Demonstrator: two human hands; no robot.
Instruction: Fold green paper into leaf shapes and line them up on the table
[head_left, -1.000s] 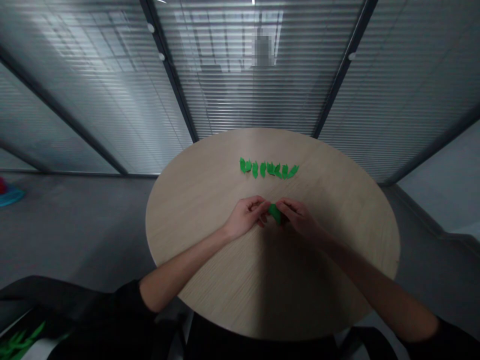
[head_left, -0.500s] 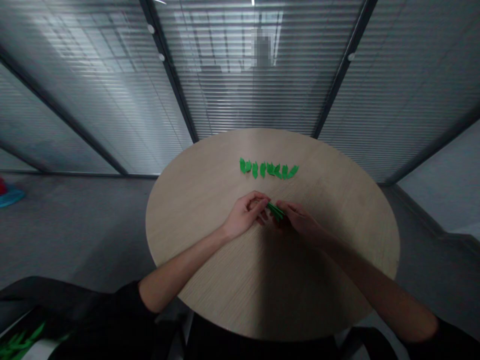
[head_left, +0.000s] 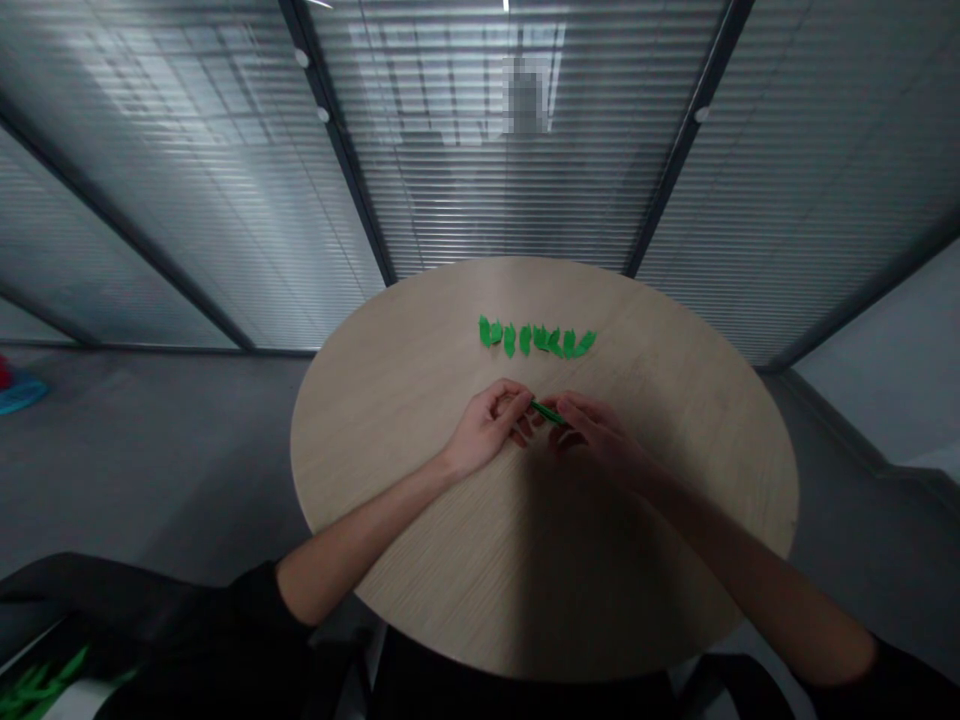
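Note:
Over the middle of the round table, a thin bundle of green stems [head_left: 547, 411] spans the gap between my hands. My left hand [head_left: 491, 425] pinches its left end between thumb and fingertips. At the other end, the fingers of my right hand [head_left: 592, 428] close round the stems, with the thumb on top. How many stems there are cannot be made out. Beyond my hands, several green leaf-shaped pieces [head_left: 526, 340] lie side by side in an uneven row on the table.
The round wooden table [head_left: 390, 400] has a curved edge, and my right arm's shadow falls across its near half. Glass partitions with blinds [head_left: 517, 210] stand behind it. At the lower left are more green leafy pieces [head_left: 49, 680]; a blue object [head_left: 21, 393] is on the floor.
My right hand has shifted slightly up, and its fingers have closed round the stems. The stems, fanned apart before, now lie together in a narrow bundle. My left hand has hardly moved.

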